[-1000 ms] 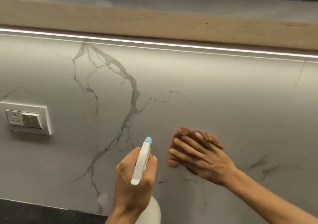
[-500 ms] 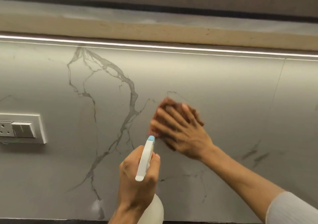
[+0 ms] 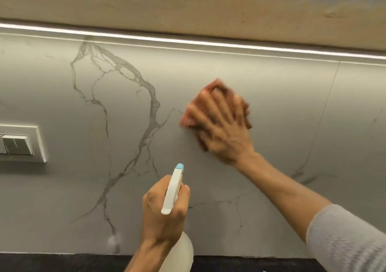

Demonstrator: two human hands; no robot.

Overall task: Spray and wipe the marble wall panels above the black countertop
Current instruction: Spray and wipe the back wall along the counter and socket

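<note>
A grey marble wall panel with dark veins fills the view. My right hand presses a reddish-brown cloth flat against the panel, right of the big vein, fingers spread over it and blurred by motion. My left hand grips a white spray bottle with a light blue nozzle, held just off the wall below and left of the cloth, nozzle aimed at the panel. A strip of the black countertop runs along the bottom edge.
A white switch and socket plate is mounted on the wall at the left edge. A lit strip under a wooden shelf edge runs across the top. A thin panel joint runs down at the right.
My right hand has swept the cloth up and to the right across the panel, from low beside the bottle to mid-height. The left hand with the bottle has stayed about where it was.
</note>
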